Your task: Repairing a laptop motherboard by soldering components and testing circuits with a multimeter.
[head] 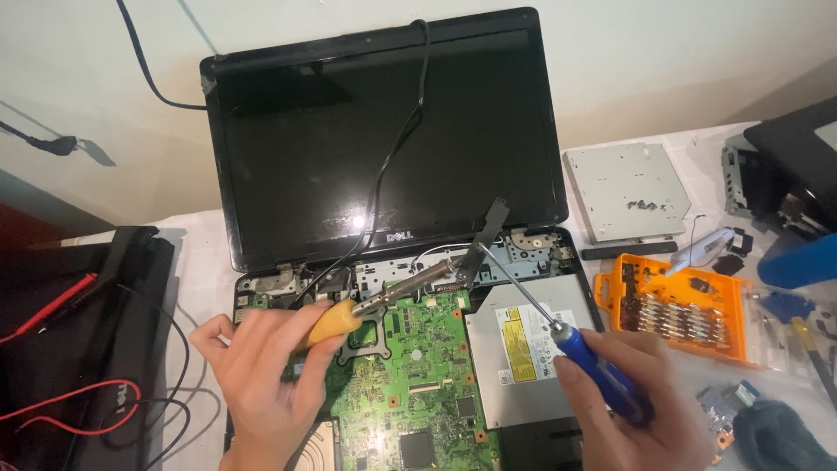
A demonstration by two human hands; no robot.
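**Hands and two tools over an opened laptop**

Hands fill the near edge. The left hand (pixel 261 375) is curled tight around the yellow-orange handle of a soldering iron (pixel 397 295), whose metal barrel runs up and to the right, its tip close to the black ribbon strip (pixel 484 244) at the hinge line. The right hand (pixel 632 397) is wrapped around the blue handle of a long-shafted screwdriver (pixel 558 330); the thin steel shaft slants up and left, and its tip meets the same area as the iron's tip, just below the strip.

Between and under the hands lies the bare green circuit board (pixel 418 384) of the black laptop base, running off the bottom edge. Just right of it, touching its edge, sits the silver optical drive with a yellow label (pixel 523 349). Little free room is left between the two wrists; the tools cross the board from opposite sides.

Beyond, the black laptop screen (pixel 384 139) stands open and dark, a thin black cable (pixel 397 148) draped down its face to the hinge.

To the right, on the white table (pixel 706 139), an orange plastic bit case (pixel 684 310) lies near the laptop's edge, with a flat grey metal drive tray (pixel 626 190) farther back. To the left, a black bag with red wires (pixel 78 349) crowds the laptop's side.
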